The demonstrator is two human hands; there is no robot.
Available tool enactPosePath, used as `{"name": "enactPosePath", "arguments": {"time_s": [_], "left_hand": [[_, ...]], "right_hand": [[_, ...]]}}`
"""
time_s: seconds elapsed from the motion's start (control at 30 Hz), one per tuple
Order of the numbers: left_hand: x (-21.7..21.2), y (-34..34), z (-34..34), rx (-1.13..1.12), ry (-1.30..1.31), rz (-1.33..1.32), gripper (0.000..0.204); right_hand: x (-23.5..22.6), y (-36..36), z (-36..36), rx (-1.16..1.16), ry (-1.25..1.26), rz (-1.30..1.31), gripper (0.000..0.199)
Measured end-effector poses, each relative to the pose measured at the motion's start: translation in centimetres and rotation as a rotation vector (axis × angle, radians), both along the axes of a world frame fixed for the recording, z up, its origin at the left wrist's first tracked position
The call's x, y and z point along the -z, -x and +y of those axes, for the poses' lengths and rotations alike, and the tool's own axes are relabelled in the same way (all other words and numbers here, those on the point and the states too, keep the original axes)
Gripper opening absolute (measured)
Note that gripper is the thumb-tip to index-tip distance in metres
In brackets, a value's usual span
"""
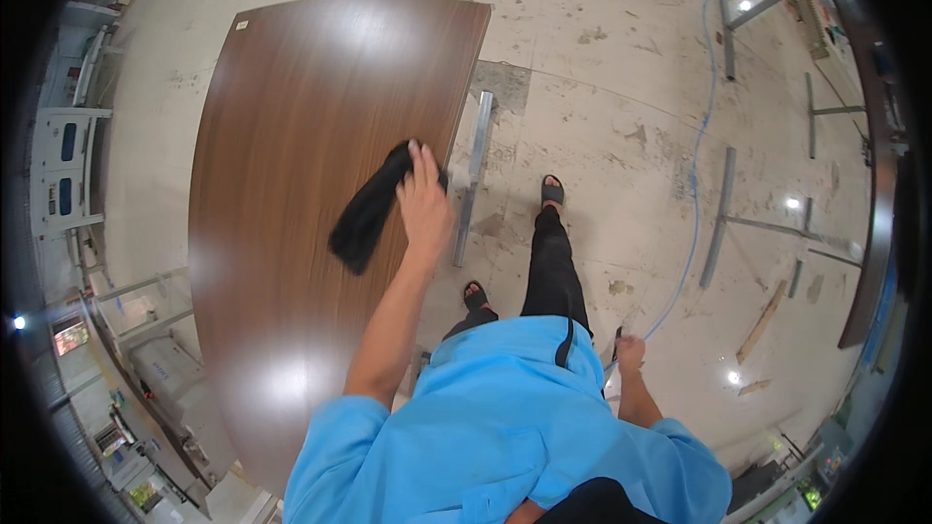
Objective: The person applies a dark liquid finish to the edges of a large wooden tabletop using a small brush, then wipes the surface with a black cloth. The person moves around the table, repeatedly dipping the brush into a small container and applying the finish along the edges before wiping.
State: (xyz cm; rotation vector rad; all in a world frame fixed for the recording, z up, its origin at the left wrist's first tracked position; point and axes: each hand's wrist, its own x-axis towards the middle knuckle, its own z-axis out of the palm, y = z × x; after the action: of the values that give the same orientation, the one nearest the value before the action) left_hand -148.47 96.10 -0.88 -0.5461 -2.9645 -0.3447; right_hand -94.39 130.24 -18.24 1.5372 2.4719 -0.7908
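Note:
My left hand [424,209] is over the right edge of a large brown wood-grain panel [282,165], its fingers on a black cloth [367,218]. The cloth hangs or trails from the hand toward the lower left across the panel's glossy face; whether it lies flat on it I cannot tell. Low at my right side, my right hand [630,353] is closed round a small dark tool [617,342], mostly hidden by the fingers. A thin blue hose [694,184] runs along the floor to this hand.
A grey metal stand [474,175] shows beside the panel's right edge. More metal stands [718,218] are on the stained floor [602,87] to the right, with wooden strips [762,322] nearby. Another dark panel [879,233] is at the far right; a white machine [70,170] stands far left.

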Motion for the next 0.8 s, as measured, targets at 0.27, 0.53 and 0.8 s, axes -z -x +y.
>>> {"name": "enactPosePath", "arguments": {"time_s": [0.27,0.53,0.8], "left_hand": [[2.2,33.5,20.4,0.166,-0.008,-0.018,0.049],[-2.9,35.0,19.2,-0.084,-0.359,0.004,0.04],[-1.1,0.8,8.5,-0.456,-0.08,0.2,0.055]], "right_hand": [[-2.6,27.3,15.7,0.071,0.21,0.28,0.018],[0.6,33.9,26.4,0.276,0.403,0.281,0.021],[1.6,45.8,29.5,-0.207,0.561,0.237,0.018]]}}
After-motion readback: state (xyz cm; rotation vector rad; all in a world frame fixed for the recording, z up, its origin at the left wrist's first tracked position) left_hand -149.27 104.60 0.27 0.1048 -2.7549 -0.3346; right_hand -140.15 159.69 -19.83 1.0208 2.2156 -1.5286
